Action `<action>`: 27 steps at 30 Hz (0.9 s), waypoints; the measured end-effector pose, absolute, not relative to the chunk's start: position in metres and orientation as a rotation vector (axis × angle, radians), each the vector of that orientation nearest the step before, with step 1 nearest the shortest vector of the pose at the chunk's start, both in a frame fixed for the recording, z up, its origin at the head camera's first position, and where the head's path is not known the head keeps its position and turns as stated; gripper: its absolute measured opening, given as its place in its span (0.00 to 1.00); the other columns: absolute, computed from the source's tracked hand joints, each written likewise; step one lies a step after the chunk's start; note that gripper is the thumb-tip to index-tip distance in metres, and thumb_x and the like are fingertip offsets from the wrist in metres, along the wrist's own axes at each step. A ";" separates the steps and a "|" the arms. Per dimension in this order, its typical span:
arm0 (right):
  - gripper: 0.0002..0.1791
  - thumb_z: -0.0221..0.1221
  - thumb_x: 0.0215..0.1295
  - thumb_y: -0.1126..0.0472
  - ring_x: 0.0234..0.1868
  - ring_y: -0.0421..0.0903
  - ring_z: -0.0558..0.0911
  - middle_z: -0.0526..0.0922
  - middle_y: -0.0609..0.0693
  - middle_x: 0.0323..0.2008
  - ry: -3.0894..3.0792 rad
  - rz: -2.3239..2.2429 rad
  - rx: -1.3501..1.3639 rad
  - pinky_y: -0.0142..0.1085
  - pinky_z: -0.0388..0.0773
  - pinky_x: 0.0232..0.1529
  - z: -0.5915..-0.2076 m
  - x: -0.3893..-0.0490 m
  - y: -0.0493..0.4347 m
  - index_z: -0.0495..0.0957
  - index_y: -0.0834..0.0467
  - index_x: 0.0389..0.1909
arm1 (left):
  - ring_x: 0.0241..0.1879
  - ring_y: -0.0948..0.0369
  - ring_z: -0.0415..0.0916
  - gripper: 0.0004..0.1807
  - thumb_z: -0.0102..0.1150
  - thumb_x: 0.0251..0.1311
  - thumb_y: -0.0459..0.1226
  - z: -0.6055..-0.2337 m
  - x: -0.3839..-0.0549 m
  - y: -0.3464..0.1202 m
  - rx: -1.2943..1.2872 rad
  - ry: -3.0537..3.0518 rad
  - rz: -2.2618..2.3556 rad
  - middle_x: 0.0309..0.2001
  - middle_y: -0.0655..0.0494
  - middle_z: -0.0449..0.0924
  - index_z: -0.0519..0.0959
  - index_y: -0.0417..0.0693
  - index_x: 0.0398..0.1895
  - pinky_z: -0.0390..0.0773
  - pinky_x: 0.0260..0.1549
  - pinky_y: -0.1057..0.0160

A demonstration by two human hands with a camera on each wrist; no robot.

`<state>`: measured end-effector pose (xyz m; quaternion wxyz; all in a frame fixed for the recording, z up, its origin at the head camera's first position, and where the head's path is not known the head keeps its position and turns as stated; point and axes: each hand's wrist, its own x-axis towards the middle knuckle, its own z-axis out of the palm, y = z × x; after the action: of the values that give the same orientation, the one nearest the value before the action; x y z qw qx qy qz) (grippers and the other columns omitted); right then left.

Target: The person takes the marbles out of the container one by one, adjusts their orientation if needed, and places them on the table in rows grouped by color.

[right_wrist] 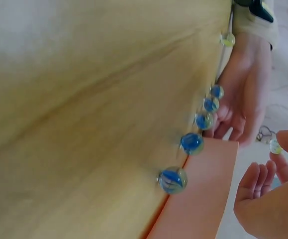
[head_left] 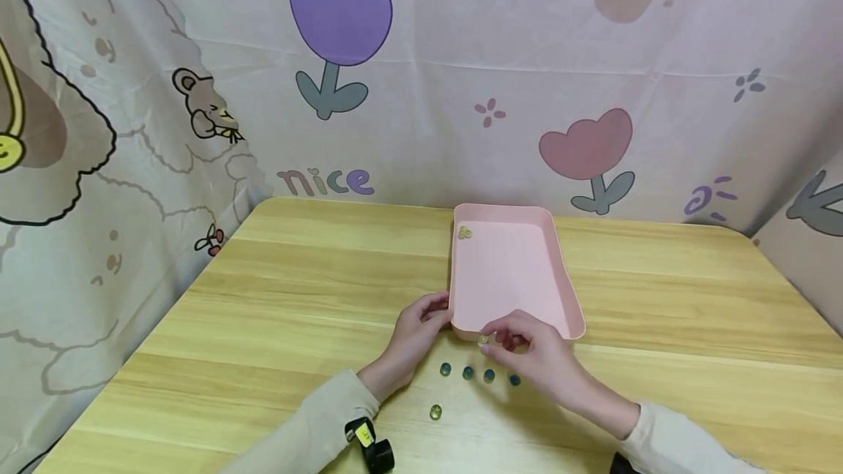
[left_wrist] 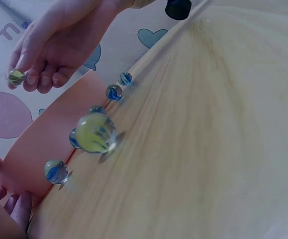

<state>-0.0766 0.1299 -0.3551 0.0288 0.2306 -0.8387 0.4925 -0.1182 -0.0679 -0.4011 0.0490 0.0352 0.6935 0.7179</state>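
My right hand pinches a yellow-green glass marble between thumb and fingertips, at the near edge of a pink tray. In the left wrist view this marble is held up above the table, level with the tray's rim or higher. My left hand grips the tray's near left corner. A row of several blue-streaked marbles lies on the table just in front of the tray. Closer to me sits one loose yellow-green marble. A small cluster of yellowish marbles rests in the tray's far left corner.
The wooden table reaches back to a printed cloth hanging behind it. The tray stands near the table's back edge. A black wrist camera is strapped on the left sleeve.
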 end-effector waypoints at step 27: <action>0.05 0.66 0.58 0.64 0.28 0.33 0.71 0.74 0.40 0.27 -2.737 1.744 0.731 0.28 0.72 0.27 -0.375 -0.028 0.108 0.82 0.57 0.35 | 0.49 0.55 0.76 0.22 0.56 0.65 0.34 -0.403 -0.118 -0.067 0.096 2.135 2.183 0.52 0.43 0.77 0.71 0.32 0.60 0.77 0.51 0.60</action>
<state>-0.0280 0.1082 -0.3751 -0.0925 0.2187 -0.8192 0.5221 -0.1181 -0.0666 -0.4030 0.0432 0.0314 0.6983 0.7138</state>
